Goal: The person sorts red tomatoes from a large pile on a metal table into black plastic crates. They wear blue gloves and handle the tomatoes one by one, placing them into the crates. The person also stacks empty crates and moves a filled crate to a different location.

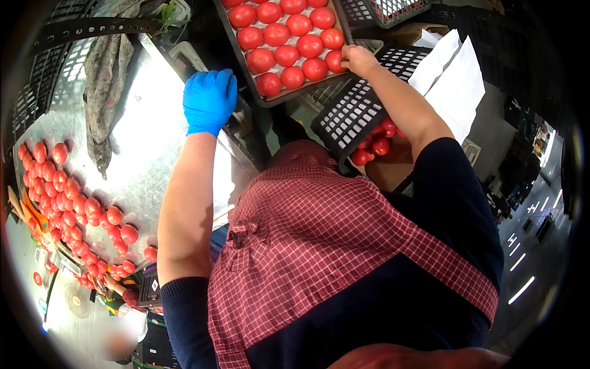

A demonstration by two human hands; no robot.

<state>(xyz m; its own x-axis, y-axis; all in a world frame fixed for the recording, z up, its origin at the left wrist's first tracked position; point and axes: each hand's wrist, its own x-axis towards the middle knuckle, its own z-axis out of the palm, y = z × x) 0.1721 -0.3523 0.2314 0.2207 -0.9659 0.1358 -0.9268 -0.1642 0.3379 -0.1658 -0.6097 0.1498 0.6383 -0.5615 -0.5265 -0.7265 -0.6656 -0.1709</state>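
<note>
My left hand (209, 102), in a blue glove, lies over the near edge of a shiny metal table (152, 115). Its fingers curl down and their tips are hidden. My bare right hand (360, 60) is at the right rim of a shallow dark tray (265, 102). The fingertips meet a red tomato (335, 61) at that rim; whether they grip the tomato or the tray cannot be told. Rows of tomatoes (286, 55) sit in a pale liner inside the tray. Below my right forearm, a tilted black perforated crate (352, 117) stands by loose tomatoes (380, 145).
Many oval tomatoes (69, 203) are spread over the table's left side. A dirty grey cloth (106, 97) lies on the metal. White paper sheets (454, 83) rise beside the crate. Another person's hand (110, 282) is near the tomatoes at the lower left.
</note>
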